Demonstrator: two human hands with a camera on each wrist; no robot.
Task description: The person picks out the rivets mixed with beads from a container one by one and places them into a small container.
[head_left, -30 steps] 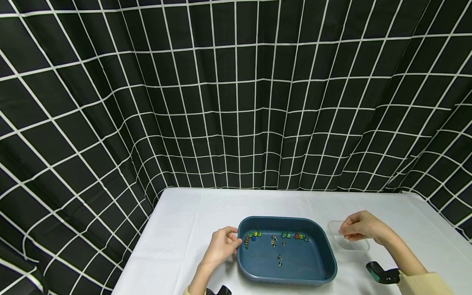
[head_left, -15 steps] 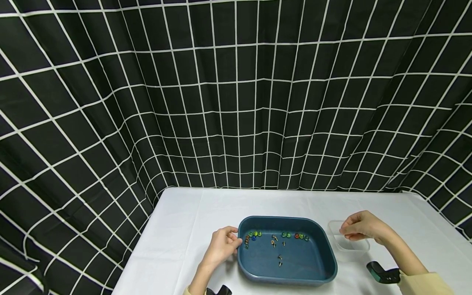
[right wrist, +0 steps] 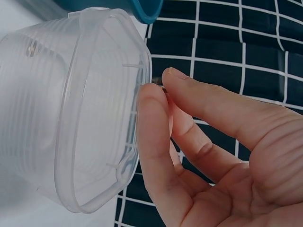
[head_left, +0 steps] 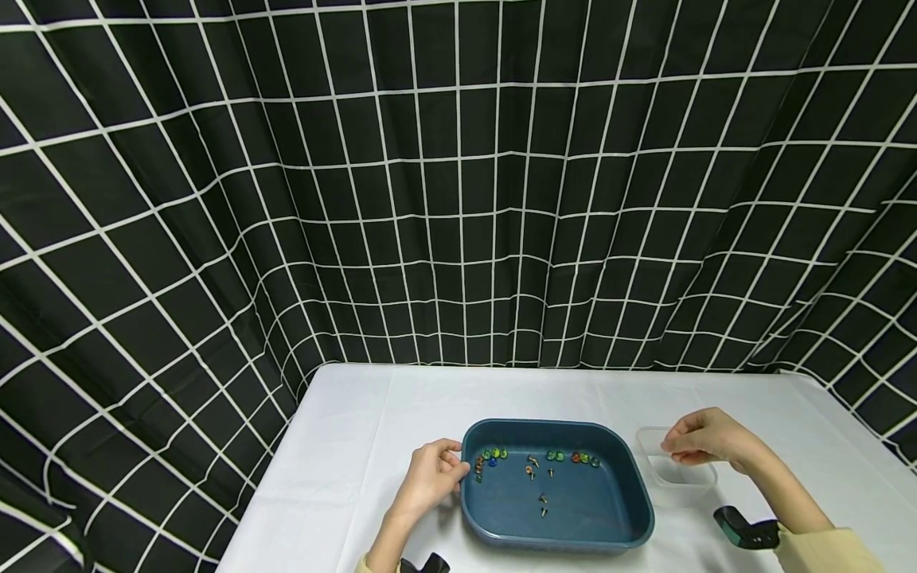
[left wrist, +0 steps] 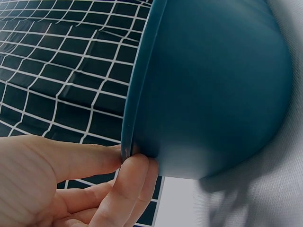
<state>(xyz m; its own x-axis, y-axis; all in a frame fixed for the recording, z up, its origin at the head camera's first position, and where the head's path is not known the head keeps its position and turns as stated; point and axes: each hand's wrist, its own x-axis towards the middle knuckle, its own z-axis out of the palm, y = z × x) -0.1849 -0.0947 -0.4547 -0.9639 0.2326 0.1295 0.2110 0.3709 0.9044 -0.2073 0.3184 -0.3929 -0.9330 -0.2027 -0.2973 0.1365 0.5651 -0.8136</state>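
A dark blue basin (head_left: 573,521) stands on the white table, with several glass marbles (head_left: 496,454) and small brass-coloured screws (head_left: 543,500) on its floor. My left hand (head_left: 430,476) pinches the basin's left rim (left wrist: 137,104) between thumb and fingers. To the right of the basin is a clear plastic box (head_left: 680,475). Over that box my right hand (head_left: 705,438) pinches a small metal screw (right wrist: 157,81), mostly hidden by the thumb and forefinger, right at the box's rim (right wrist: 75,156). Through the box wall a small brass-coloured piece (right wrist: 32,48) shows inside.
A white cloth covers the table (head_left: 372,414). Behind it and along both sides hangs a black curtain (head_left: 494,239) with a white grid. The box stands close beside the basin's right wall.
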